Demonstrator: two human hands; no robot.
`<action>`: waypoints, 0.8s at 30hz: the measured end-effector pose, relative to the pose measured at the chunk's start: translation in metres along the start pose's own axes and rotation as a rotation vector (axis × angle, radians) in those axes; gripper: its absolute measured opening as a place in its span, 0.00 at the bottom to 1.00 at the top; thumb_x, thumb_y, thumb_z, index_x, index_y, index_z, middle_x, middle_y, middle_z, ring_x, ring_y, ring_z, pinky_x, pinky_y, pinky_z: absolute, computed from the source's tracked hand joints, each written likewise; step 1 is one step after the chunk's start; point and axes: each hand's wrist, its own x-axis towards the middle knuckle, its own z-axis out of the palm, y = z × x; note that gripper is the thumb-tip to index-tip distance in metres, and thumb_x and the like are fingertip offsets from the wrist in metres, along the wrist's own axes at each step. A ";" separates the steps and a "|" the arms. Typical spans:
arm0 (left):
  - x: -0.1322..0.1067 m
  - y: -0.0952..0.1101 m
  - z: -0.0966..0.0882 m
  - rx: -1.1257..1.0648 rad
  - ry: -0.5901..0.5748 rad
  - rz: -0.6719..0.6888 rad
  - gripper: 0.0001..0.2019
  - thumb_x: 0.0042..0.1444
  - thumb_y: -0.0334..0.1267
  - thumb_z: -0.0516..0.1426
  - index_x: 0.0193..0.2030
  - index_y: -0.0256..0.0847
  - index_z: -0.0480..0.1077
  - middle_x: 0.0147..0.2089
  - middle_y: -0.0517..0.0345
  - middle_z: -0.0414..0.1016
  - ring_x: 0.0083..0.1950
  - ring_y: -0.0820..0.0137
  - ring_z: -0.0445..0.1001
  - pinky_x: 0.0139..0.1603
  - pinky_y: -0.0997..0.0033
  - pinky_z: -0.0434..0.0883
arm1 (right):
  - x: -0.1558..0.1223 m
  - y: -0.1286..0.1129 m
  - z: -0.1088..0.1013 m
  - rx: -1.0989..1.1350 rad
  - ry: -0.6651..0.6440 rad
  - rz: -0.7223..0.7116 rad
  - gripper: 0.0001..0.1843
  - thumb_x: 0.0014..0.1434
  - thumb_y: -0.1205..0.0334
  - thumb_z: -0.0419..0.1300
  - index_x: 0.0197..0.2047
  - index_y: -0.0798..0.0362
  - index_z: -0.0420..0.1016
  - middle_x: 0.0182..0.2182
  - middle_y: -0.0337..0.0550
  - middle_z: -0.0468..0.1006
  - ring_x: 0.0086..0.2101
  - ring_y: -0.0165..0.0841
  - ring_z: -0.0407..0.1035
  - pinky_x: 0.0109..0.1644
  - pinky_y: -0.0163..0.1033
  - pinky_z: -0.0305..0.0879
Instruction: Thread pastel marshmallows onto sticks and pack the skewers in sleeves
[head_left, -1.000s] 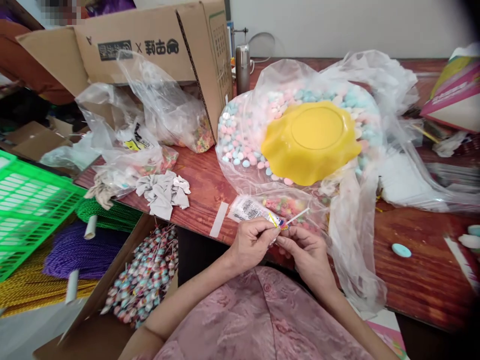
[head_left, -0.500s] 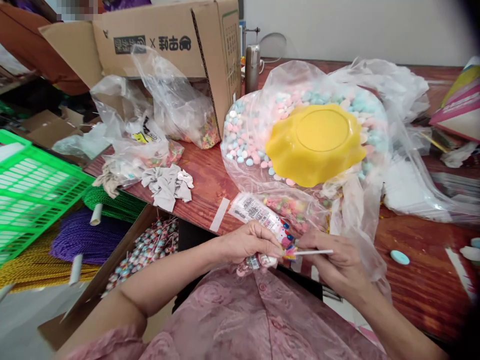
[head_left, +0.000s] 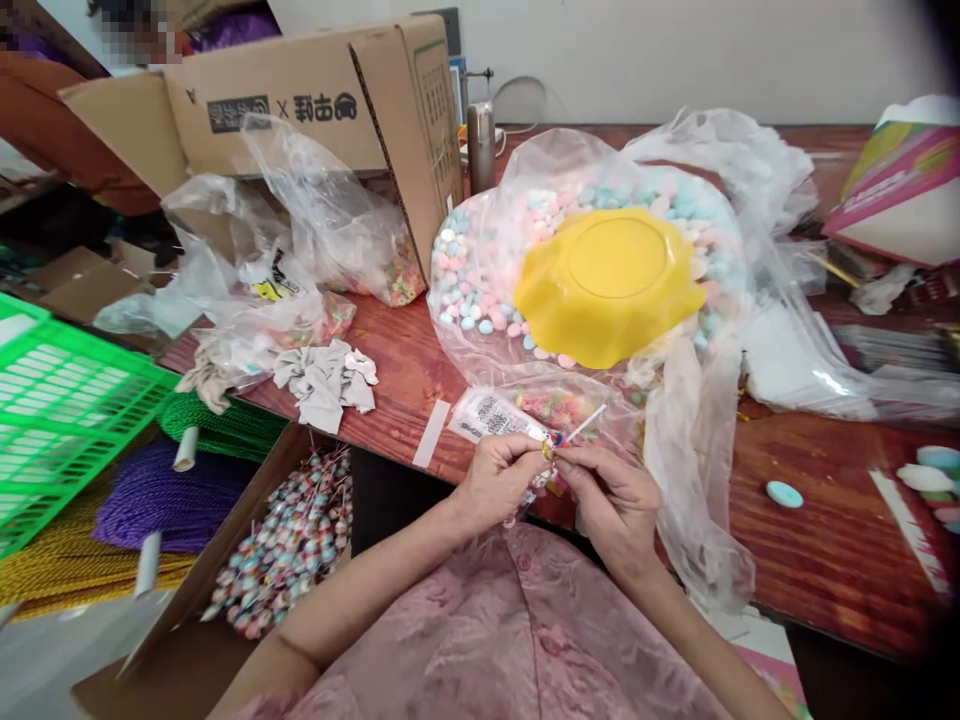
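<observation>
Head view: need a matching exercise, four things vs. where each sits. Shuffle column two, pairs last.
Things
1. Yellow wavy-edged bowl
2. Thin white stick
3. Purple twisted-strand bundle
4. Single pale blue oval tablet

Places
A. Flat on the red-brown wooden tabletop, at picture right
B. Between the green bundle and the gold bundle
C. Upside down amid pink and blue tablets
D. Jutting up between the left hand and right hand

Pairs: 1-C, 2-D, 3-B, 4-A

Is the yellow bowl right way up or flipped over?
Flipped over: the yellow bowl shows its round base facing up, with the wavy rim turned down.
</observation>
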 end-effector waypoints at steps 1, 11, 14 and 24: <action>-0.001 0.000 0.000 0.012 0.004 0.008 0.12 0.55 0.42 0.59 0.27 0.36 0.75 0.26 0.59 0.70 0.28 0.77 0.66 0.31 0.76 0.65 | 0.000 0.002 0.002 -0.006 -0.001 -0.030 0.09 0.60 0.71 0.62 0.38 0.48 0.82 0.28 0.36 0.82 0.26 0.29 0.74 0.30 0.33 0.69; -0.007 -0.002 -0.006 0.051 -0.028 -0.035 0.18 0.59 0.47 0.58 0.24 0.36 0.70 0.24 0.60 0.67 0.27 0.77 0.64 0.31 0.76 0.63 | -0.002 0.006 0.002 -0.024 -0.060 0.018 0.09 0.61 0.68 0.59 0.37 0.49 0.81 0.28 0.40 0.82 0.27 0.32 0.75 0.31 0.37 0.70; -0.005 -0.002 -0.005 0.032 -0.003 -0.047 0.17 0.56 0.49 0.60 0.26 0.36 0.72 0.25 0.60 0.68 0.27 0.77 0.65 0.30 0.76 0.65 | -0.004 0.006 0.002 -0.042 -0.064 0.042 0.06 0.61 0.66 0.60 0.35 0.50 0.79 0.26 0.38 0.80 0.24 0.30 0.72 0.29 0.35 0.68; -0.003 -0.003 -0.002 0.006 0.050 0.033 0.13 0.52 0.46 0.64 0.28 0.37 0.78 0.30 0.57 0.74 0.33 0.74 0.69 0.37 0.73 0.68 | -0.014 0.011 0.002 0.430 -0.099 0.637 0.12 0.55 0.53 0.68 0.33 0.53 0.76 0.23 0.36 0.72 0.22 0.26 0.62 0.26 0.32 0.58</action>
